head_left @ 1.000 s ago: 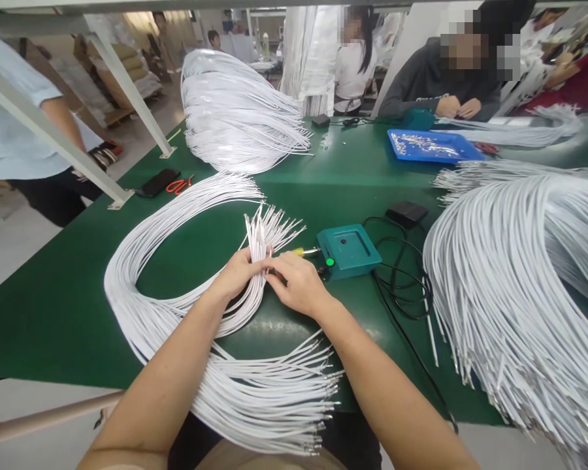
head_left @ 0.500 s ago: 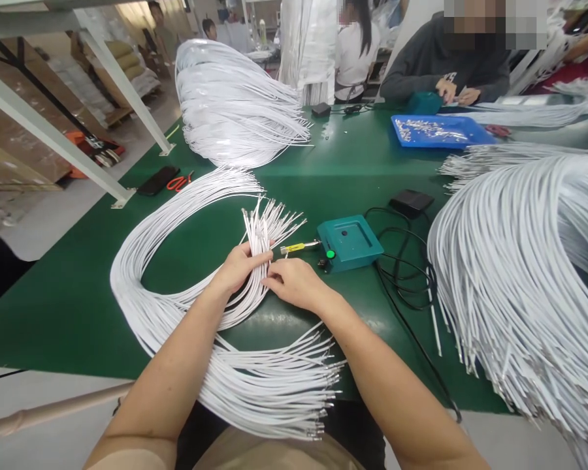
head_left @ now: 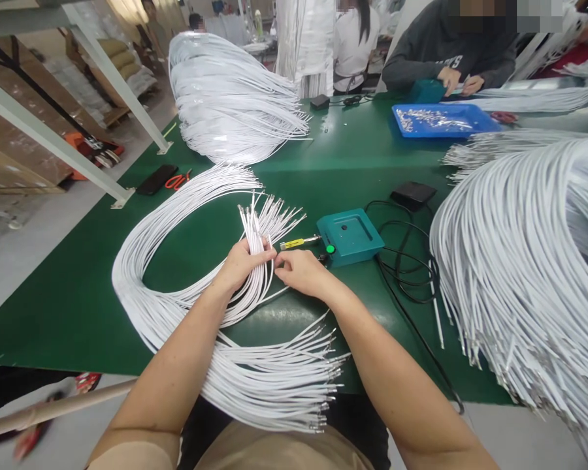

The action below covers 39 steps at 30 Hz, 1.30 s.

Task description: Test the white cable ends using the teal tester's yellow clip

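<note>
My left hand (head_left: 245, 264) is closed around a bundle of white wires (head_left: 255, 225), thumb across the front, with their metal-tipped ends fanning out above it. Right beside that bundle, my right hand (head_left: 298, 271) has its fingers curled in a pinch; whether a wire is between them is hidden. A single wire (head_left: 274, 297) sticks out to the right below the fingers. Just beyond the right hand is a teal device (head_left: 350, 235) with a green button and a yellow-labelled rod (head_left: 296, 243) pointing at the hands. More wires (head_left: 274, 385) from the same coil lie near my body.
A large wire bundle (head_left: 230, 98) stands at the back, another (head_left: 504, 261) at the right. Black cables (head_left: 402, 261) and a black pedal-like block (head_left: 412, 194) lie by the device. Also on the table are a phone (head_left: 157, 179), orange scissors (head_left: 177, 181) and a blue tray (head_left: 441, 122). A co-worker (head_left: 451, 59) sits opposite.
My right hand has shifted slightly up and right, away from the bundle. One wire now sticks out to the right below it. The left hand keeps its grip.
</note>
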{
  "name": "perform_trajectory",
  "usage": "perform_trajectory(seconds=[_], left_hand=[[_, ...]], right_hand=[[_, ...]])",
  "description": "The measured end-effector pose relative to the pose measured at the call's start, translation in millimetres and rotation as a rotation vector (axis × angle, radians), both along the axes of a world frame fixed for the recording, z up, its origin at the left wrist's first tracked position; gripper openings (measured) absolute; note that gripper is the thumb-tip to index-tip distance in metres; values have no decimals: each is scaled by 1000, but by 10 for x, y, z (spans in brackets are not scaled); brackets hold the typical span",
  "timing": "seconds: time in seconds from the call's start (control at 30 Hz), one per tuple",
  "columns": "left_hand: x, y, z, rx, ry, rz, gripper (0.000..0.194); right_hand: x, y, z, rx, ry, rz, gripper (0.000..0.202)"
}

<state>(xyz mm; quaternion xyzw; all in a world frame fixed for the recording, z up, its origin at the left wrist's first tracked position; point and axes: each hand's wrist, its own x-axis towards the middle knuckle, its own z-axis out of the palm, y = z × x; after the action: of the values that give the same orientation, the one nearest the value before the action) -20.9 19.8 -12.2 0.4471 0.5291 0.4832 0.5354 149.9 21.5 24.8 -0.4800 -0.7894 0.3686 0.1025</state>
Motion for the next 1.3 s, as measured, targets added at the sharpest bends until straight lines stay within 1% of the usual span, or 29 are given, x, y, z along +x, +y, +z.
perform_trajectory(seconds=[0.1,0.2,0.23,0.27,0.3,0.37,0.4,0.43,0.53,0.63,0.7,0.8,0.87,0.93,1.03,1.13,1.2,1.3], left_hand=[[27,-8,21,1,-48,-21,37],[43,-18,49,-15,-142,-32,38],[45,-20,52,-16,-155,-34,39],[46,-22,50,-10,-150,-33,39],[46,-22,44,4,-127,-32,40],[48,-24,27,49,-36,-21,39],[51,-26,21,74,30,-9,38],[56,-30,19,95,104,4,37],[80,-48,45,134,314,36,33],[102,-66,95,143,394,1,32],[103,-69,113,131,368,-51,36],[83,-64,93,92,262,-106,39],[65,-58,64,74,200,-103,40],[49,-53,40,73,198,-82,40],[43,-50,32,84,256,-57,40],[51,-55,48,74,248,-55,41],[56,-61,58,53,211,-66,42],[58,-69,61,21,132,-85,43]], right_hand=[[-3,37,-69,-107,171,-48,13],[4,50,-125,-251,228,4,15],[9,57,-137,-291,241,3,15],[13,67,-145,-307,264,-30,15],[15,79,-150,-286,297,-98,15],[5,103,-154,-153,383,-282,18],[-8,110,-154,-78,421,-352,19],[-26,112,-153,-20,441,-390,20],[-93,94,-158,68,407,-383,22],[-136,73,-183,78,435,-381,25],[-140,78,-214,62,504,-391,30],[-129,111,-275,22,576,-401,34],[-128,133,-313,-34,626,-409,41],[-137,143,-336,-91,683,-420,43],[-162,138,-347,-143,748,-449,30],[-175,141,-346,-161,789,-462,17],[-171,150,-340,-184,821,-456,14],[-157,157,-313,-270,907,-450,13]])
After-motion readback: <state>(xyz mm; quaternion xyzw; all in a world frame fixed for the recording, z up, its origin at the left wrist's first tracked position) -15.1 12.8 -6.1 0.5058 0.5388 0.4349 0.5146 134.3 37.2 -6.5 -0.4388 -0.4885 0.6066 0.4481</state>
